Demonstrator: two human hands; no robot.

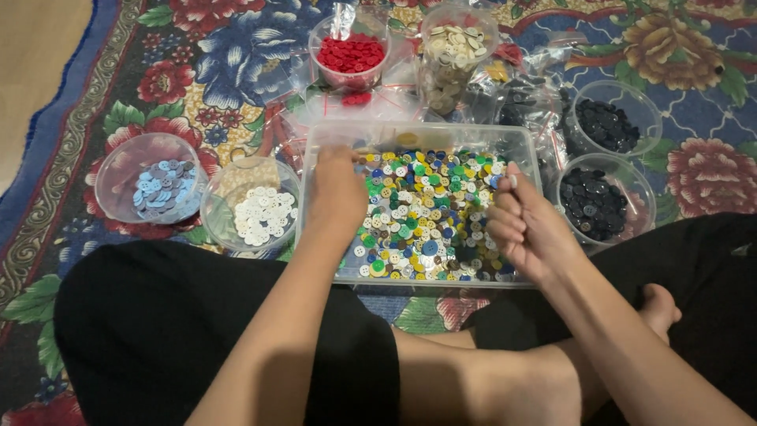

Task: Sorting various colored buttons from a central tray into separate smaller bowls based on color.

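Mixed-colour buttons (430, 213) still crowd our clear tray (524, 146) mid-frame; red, cream, blue, white and black tubs partly filled. Left hand (337, 193) digs in, grip hidden; right hand (527, 229) curls closed, contents unseen

Warm, fairly dim indoor light falls on the scene from above, and colours look heavily saturated. The black trousers (197, 331) sink into near-featureless dark with no fold detail. Soft glare sits on the rims of the clear plastic cups (150, 185) and on the crinkled plastic bags (536, 87). The left hand (337, 189) is slightly motion-blurred. Fine detail among the mixed buttons (426, 213) is smeared by compression. Shadows are soft and shallow.
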